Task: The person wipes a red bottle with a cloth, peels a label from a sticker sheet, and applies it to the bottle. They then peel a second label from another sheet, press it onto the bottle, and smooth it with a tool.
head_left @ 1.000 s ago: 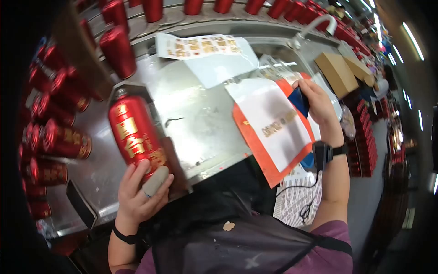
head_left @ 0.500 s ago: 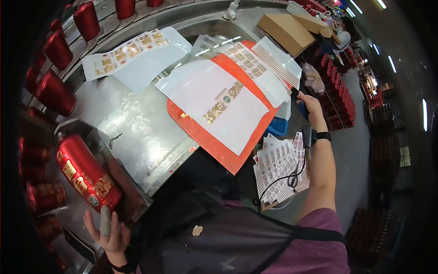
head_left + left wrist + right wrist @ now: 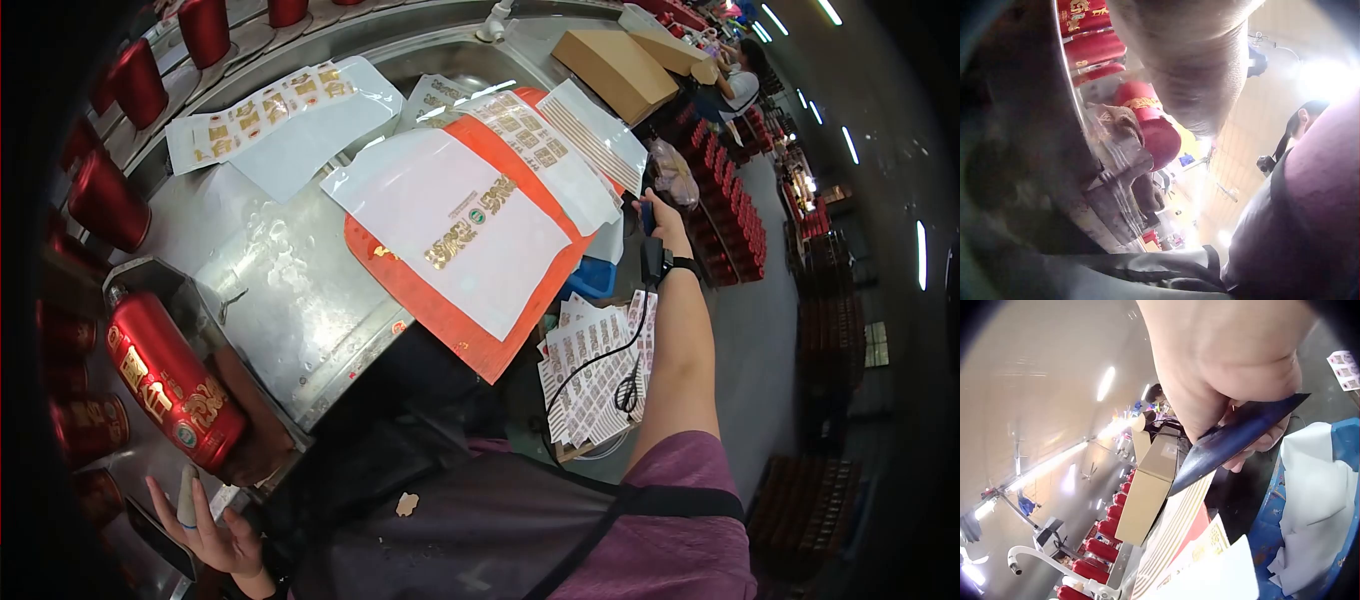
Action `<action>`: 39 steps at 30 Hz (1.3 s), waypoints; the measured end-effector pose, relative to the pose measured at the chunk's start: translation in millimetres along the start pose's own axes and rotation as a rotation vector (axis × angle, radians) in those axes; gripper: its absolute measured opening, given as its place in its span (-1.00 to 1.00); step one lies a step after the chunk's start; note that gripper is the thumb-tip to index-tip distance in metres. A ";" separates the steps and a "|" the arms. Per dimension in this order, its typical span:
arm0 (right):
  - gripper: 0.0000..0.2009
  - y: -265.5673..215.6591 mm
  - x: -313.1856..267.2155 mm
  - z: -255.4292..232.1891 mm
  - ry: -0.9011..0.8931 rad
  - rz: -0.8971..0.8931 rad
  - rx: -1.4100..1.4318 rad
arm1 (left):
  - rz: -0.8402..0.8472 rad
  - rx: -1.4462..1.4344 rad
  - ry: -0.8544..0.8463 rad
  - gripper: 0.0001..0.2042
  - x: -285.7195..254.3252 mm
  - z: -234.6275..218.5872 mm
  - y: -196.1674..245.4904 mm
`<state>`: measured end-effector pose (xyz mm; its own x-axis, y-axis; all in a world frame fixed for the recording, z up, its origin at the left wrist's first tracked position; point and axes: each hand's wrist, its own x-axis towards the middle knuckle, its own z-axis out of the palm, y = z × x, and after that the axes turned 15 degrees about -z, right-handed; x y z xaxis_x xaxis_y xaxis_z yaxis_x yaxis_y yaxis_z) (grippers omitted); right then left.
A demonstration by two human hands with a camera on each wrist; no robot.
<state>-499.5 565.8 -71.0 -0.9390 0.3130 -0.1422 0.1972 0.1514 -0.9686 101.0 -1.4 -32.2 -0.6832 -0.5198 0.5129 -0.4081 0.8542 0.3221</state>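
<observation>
Left hand (image 3: 210, 535): fingers apart, one in a grey finger cover (image 3: 188, 492), just beside the base of the red bottle (image 3: 172, 385); contact cannot be confirmed. The bottle lies on its side in an open-ended tray (image 3: 240, 375), and no grip secures it. A knock at the base could shift it and scuff its print.

Right hand (image 3: 1229, 350): pinches a dark blue scraper (image 3: 1229, 440) beyond the orange sheet (image 3: 480, 350). Its thin edge could crease or nick the label sheets nearby. The orange sheet overhangs the metal table (image 3: 290, 300) and could be dragged off by an arm. The black cable (image 3: 600, 354) (looped across the printed sheets (image 3: 590, 375)) is a snag hazard.

Markings: large gold characters on the bottle, possibly 國台, with a green round emblem below. The gold strip (image 3: 258, 118) carries repeated motifs; its wording is illegible.
</observation>
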 end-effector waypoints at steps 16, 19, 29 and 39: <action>-0.75 -34.7 49.7 20.8 -0.050 -0.007 -0.235 | -0.026 0.059 -0.059 -0.61 8.4 -1.9 13.8; -0.77 -41.1 43.3 28.1 -0.041 -0.029 -0.270 | -0.073 -0.007 -0.040 -0.62 7.3 1.8 18.7; -0.72 -13.4 111.8 11.3 -0.120 -0.530 -1.065 | -0.007 0.004 -0.048 -0.65 12.6 0.4 26.2; -0.86 -153.4 -119.9 145.1 -0.390 -1.527 -1.326 | -0.014 0.074 0.026 -0.63 32.6 -13.1 28.9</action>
<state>-457.9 369.1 65.1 -0.4691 -0.8430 0.2634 -0.7633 0.5370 0.3592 74.8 6.2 4.2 -0.6612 -0.5313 0.5297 -0.4622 0.8446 0.2701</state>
